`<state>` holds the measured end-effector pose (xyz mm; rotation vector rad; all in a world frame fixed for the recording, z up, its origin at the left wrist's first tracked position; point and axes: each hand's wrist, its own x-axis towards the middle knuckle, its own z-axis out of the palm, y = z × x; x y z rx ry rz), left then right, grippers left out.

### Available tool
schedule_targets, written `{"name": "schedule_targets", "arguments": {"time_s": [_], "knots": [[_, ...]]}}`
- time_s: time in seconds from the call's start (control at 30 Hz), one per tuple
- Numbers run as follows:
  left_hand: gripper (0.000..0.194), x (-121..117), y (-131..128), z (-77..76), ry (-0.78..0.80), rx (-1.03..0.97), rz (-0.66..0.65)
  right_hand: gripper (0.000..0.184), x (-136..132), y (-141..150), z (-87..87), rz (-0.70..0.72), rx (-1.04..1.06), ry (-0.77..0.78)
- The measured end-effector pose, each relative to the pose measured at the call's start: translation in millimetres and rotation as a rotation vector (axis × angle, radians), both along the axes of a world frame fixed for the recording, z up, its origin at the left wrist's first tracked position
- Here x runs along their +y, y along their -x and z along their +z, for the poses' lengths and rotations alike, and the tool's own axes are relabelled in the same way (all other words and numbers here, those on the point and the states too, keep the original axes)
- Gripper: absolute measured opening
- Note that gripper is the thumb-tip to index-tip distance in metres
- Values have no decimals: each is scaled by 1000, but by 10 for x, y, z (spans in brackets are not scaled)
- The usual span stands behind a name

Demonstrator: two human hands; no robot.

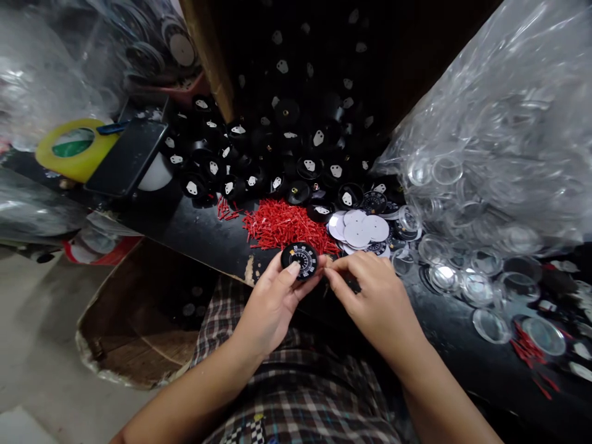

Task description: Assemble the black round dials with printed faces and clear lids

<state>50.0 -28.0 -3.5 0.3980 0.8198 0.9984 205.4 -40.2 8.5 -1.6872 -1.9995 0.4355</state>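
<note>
My left hand [272, 299] grips a small round black gauge [303, 261] with a numbered dial, its thumb lying over the dial face. Close beside it, my right hand [370, 287] is closed in a pinch at the gauge's right side; whatever its fingertips hold is too small to make out. Just beyond the hands lies a heap of red pointers [289, 225]. To its right is a stack of white and black dial discs [363, 229]. Behind them, many black gauge housings [250, 166] with pale metal tabs are piled.
Clear plastic lenses [481, 287] spill from a large plastic bag [504, 123] on the right. A yellow tape roll [76, 148] and a dark phone-like slab [127, 157] sit at left. Below the table's edge stands an open carton [134, 314].
</note>
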Motion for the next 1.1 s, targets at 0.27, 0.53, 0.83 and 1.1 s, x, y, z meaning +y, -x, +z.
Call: {"name": "schedule_targets", "arguments": {"time_s": [0.27,0.53,0.83,1.1], "knots": [[30,6,-99,-65,-82,165,-5,14,-23,93,119,40,171,-1],[23,-62,-116,-87,-246,233,-61,14,-31,64,127,-1,173,70],[18,-84,-101,35,-342,543,-6,18,-86,119,148,-44,267,119],[22,-27,-42,20,-275,435,-115,24,-108,121,130,-52,266,113]]}}
